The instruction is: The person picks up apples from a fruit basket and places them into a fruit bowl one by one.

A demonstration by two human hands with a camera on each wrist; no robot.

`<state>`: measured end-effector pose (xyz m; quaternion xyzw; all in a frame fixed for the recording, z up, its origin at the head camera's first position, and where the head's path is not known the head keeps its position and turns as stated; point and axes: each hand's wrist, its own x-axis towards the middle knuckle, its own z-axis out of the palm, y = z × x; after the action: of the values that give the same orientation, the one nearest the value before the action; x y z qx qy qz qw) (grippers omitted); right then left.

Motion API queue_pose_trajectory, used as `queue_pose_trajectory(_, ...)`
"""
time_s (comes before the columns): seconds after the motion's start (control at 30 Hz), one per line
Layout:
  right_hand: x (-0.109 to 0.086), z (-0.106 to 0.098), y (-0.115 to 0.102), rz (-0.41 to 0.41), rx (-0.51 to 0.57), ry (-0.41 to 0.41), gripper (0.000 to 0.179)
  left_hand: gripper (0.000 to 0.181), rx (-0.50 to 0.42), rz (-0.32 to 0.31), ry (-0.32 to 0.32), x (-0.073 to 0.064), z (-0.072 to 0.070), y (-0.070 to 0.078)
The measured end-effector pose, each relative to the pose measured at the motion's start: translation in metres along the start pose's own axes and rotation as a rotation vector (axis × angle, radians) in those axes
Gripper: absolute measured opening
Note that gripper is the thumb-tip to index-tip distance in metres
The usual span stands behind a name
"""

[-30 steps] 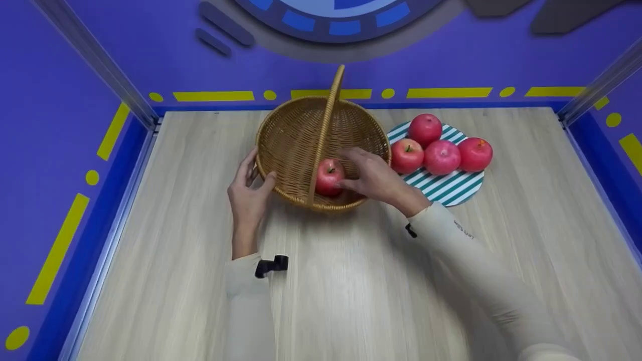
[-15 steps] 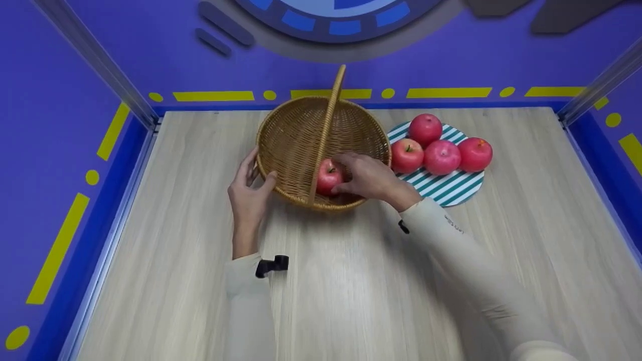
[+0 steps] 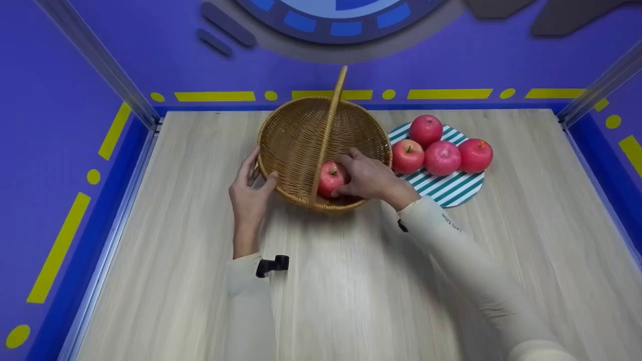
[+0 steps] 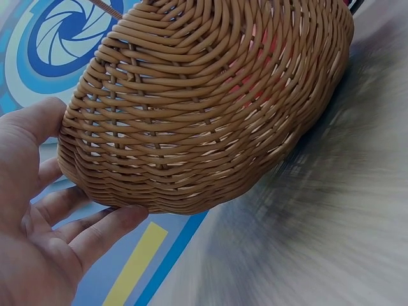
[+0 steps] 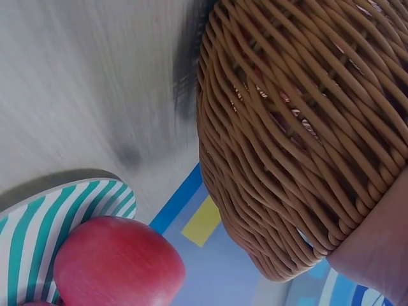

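A brown wicker basket (image 3: 286, 145) with a tall arched handle stands tilted toward me in the head view. My left hand (image 3: 249, 203) grips its left side, thumb at the rim and fingers against the outer wall, as the left wrist view shows on the weave (image 4: 159, 121). Inside, low and right of the handle, lies a red apple (image 3: 330, 180). Reaching in over the right rim, my right hand (image 3: 373, 178) holds this apple between thumb and fingers; some fingertips are hidden behind it. In the right wrist view the basket's wall (image 5: 299, 127) hides the fingers.
Just right of the basket, a round plate (image 3: 454, 193) with green and white stripes bears several red apples (image 3: 442, 158). One apple (image 5: 118, 264) shows large in the right wrist view. Blue-purple panels (image 3: 451, 60) bound the wooden table (image 3: 341, 281) at the back and sides.
My right hand has moved slightly left and its fingers have closed in around the apple in the basket. The left hand and the basket have stayed in place.
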<state>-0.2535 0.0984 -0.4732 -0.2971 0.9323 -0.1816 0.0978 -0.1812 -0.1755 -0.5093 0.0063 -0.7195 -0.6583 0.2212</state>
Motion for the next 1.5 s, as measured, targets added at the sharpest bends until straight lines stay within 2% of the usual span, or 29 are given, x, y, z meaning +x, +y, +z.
queue_pose_trajectory(0.23,0.000,0.001,0.000,-0.018,0.063,-0.016,0.072,0.062,-0.005,-0.015,0.004,0.000,0.000,0.000)
queue_pose_trajectory(0.5,0.000,0.002,0.001,-0.107,0.090,0.015,0.073,0.064,0.002,-0.069,0.004,0.001,0.001,0.003)
queue_pose_trajectory(0.73,-0.002,0.000,0.001,-0.106,0.139,0.032,0.076,0.063,0.007,-0.037,0.002,0.000,0.000,0.002)
queue_pose_trajectory(0.87,-0.003,-0.001,0.001,-0.136,0.162,0.061,0.075,0.063,0.018,-0.020,-0.007,0.000,-0.001,0.001)
queue_pose_trajectory(1.07,-0.004,0.000,0.003,-0.190,0.165,0.117,0.076,0.063,0.031,-0.034,0.002,-0.001,-0.001,0.001)
queue_pose_trajectory(1.5,-0.011,-0.005,0.005,-0.251,0.214,0.197,0.078,0.063,0.009,-0.047,-0.005,-0.002,-0.002,0.001)
